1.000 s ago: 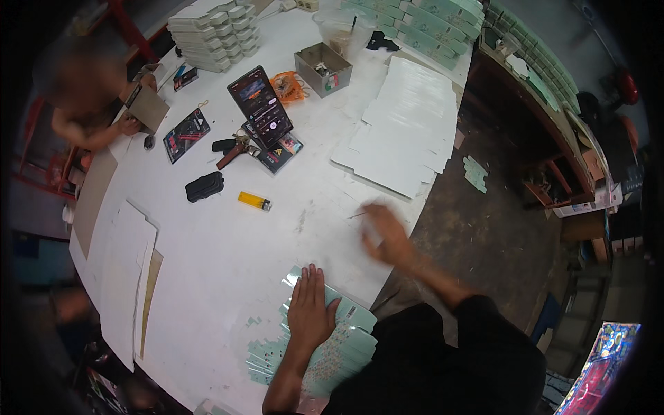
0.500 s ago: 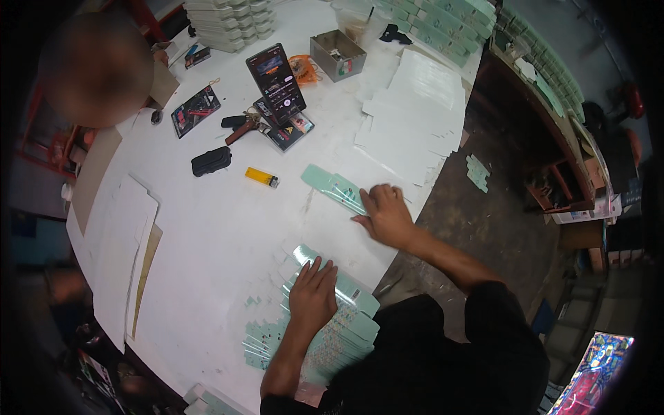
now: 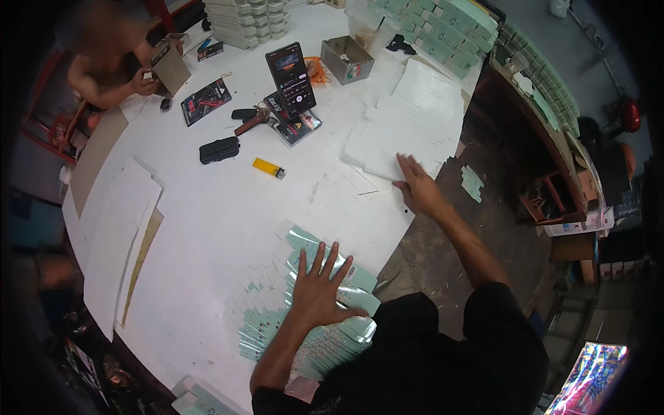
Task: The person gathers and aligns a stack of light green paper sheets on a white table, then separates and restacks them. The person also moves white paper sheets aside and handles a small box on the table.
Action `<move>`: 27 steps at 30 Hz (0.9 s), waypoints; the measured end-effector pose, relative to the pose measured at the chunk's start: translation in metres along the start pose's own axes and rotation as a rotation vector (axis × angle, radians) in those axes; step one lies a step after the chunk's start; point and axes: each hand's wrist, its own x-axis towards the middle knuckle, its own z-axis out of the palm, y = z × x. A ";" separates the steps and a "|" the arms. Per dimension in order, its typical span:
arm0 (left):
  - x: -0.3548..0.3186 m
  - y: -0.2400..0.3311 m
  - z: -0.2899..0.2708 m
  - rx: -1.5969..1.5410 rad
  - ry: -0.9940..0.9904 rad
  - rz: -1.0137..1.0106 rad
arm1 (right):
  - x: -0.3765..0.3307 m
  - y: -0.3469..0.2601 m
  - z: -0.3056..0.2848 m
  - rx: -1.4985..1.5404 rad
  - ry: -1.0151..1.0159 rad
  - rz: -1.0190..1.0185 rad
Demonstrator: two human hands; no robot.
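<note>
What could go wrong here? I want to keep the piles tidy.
1. The left hand lies flat on the fanned pile of pale green box blanks, which reaches the table edge; a nudge might slide some off.
2. The right hand touches the corner of the stack of white sheets beside that edge; pulling one could drag others.

Desk point(image 3: 228, 228): white, faint grey scuffs. Fanned flat cartons point(image 3: 277, 325): pale mint green, white flaps. Stack of sheets point(image 3: 408, 124): plain white. Lighter point(image 3: 268, 167): yellow, silver end. Pouch point(image 3: 219, 149): black. Phone point(image 3: 291, 79): black frame, dark screen with red patches. Small box point(image 3: 347, 59): grey-brown, with a red-and-green mark. Boxes along the far edge point(image 3: 443, 28): mint green. Cardboard sheet point(image 3: 97, 159): brown. Shirt point(image 3: 429, 366): black.
</note>
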 end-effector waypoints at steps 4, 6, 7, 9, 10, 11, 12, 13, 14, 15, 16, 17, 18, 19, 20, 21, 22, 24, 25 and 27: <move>0.007 -0.008 0.037 0.021 -0.001 -0.088 | -0.017 -0.070 -0.015 0.765 -0.246 0.273; 0.005 0.000 0.025 0.123 0.138 -0.096 | -0.028 -0.084 0.006 0.587 -0.108 -0.023; -0.001 0.004 0.021 0.172 0.197 -0.110 | -0.028 -0.095 0.000 0.410 -0.144 -0.050; 0.005 0.001 0.023 0.147 0.175 -0.103 | -0.026 -0.093 -0.002 0.283 -0.124 -0.129; 0.006 -0.001 0.025 0.136 0.168 -0.097 | -0.025 -0.092 -0.001 0.216 -0.109 -0.168; 0.003 -0.005 0.031 0.120 0.174 -0.100 | -0.029 -0.098 0.004 0.253 -0.124 -0.141; 0.006 -0.006 0.034 0.100 0.188 -0.097 | -0.029 -0.104 0.005 0.278 -0.137 -0.115; 0.008 -0.006 0.035 0.081 0.202 -0.092 | -0.029 -0.112 0.005 0.303 -0.150 -0.088; 0.004 -0.001 0.034 0.137 0.131 -0.131 | -0.032 -0.120 0.000 0.570 -0.156 -0.010; 0.004 0.010 0.019 0.196 0.058 -0.163 | -0.038 -0.131 0.003 0.695 -0.271 0.017; 0.003 0.017 0.011 0.255 -0.017 -0.193 | -0.047 -0.144 0.009 0.821 -0.385 0.048; 0.006 0.012 0.011 0.223 -0.016 -0.127 | -0.052 -0.149 0.012 0.948 -0.499 0.079; 0.006 0.005 0.016 0.177 -0.018 -0.070 | -0.054 -0.146 0.010 0.889 -0.508 0.105; 0.009 -0.001 0.014 0.138 -0.007 -0.019 | -0.042 -0.133 0.009 0.827 -0.512 0.115; 0.008 0.000 0.009 0.223 -0.080 0.000 | -0.030 -0.118 0.006 0.765 -0.516 0.125; 0.008 0.001 0.003 0.160 -0.058 0.010 | -0.017 -0.098 0.002 0.697 -0.353 0.338; 0.007 0.006 -0.003 0.084 -0.046 0.036 | -0.014 -0.050 0.021 0.463 0.047 0.196; 0.006 0.007 -0.001 0.129 0.003 0.025 | 0.007 -0.008 0.011 0.002 0.243 0.048; 0.006 0.005 0.010 0.112 0.033 0.012 | 0.010 0.004 0.010 -0.050 0.191 0.031; 0.010 -0.003 0.027 0.086 0.100 -0.015 | -0.013 -0.005 0.012 0.400 -0.226 0.249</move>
